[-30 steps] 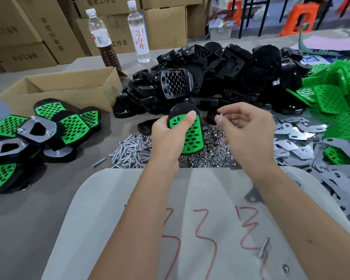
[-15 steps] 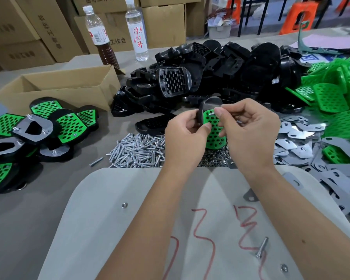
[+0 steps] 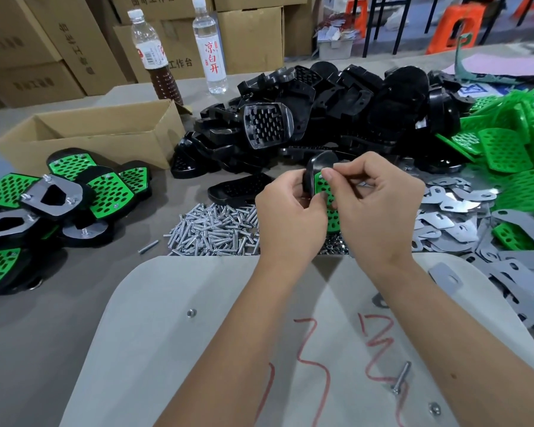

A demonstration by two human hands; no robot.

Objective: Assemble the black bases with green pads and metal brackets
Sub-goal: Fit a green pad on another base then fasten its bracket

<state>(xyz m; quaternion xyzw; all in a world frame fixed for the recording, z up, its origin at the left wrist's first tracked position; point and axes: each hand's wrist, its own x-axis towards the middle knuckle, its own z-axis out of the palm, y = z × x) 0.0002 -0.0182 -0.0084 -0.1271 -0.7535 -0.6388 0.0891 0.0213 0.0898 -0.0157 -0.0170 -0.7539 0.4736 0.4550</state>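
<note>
The left hand [image 3: 290,217] gripped a black base [image 3: 319,163] already fitted with a green pad [image 3: 329,198], holding it upright just above the pile of screws [image 3: 216,231]. The right hand [image 3: 379,208] had closed in from the right, where a second earlier it hovered apart from the part with its fingertips pinched together. Here its thumb and forefinger pinched at the upper edge of the pad, touching it; whatever small fastener they held was hidden between the fingers, so I could not tell what it was.

Compared with the earlier view, the base had also been turned and lifted closer to the far heap of black bases [image 3: 336,112], and the two hands met over it. That suggested a fastener was being seated in a pad hole, an early step for this unit, with the bracket not yet added.

Loose metal brackets [image 3: 453,208] lay to the right of the hands, finished assemblies [image 3: 53,195] well to the left on the tabletop [image 3: 74,272].
</note>
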